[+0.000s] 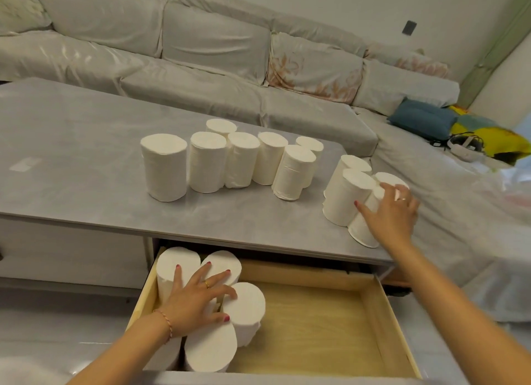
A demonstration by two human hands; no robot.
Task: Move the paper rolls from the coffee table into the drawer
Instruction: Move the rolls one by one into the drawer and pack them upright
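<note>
Item: white paper rolls, upright, in 3 lots.

Lot 1: tabletop [86, 143], grey, centre. Seven rolls [230, 157] in a loose row, most touching; leftmost roll [163, 167] stood just apart from the rest.

Lot 2: tabletop, right end nr front edge. Four rolls [349, 195] packed tight together. Right hand [392, 212] lay on the nearest roll [363, 226], fingers spread and curled round its top & side; grip wide, closing on that roll. Ring on one finger. Roll's base was on the tabletop, nr the edge.

Lot 3: drawer [370, 307], pale wood, pulled out under the tabletop. At least four rolls [247, 307] standing in its left end, touching; a fifth may sit under the wrist, cannot tell. Right part of drawer floor showed bare wood. Left hand [198, 298] rested flat on the roll tops, fingers straight & splayed over several rolls; grip wide, holding nothing. Gold ring, red nails, thin cord bracelet [166, 324] at wrist.

Surroundings: grey sectional sofa [201, 40] under clear plastic sheet, behind & right of tabletop. Blue cushion [422, 120] and yellow cloth [488, 137] on sofa's right part, white headset-like object [465, 149] beside them.
</note>
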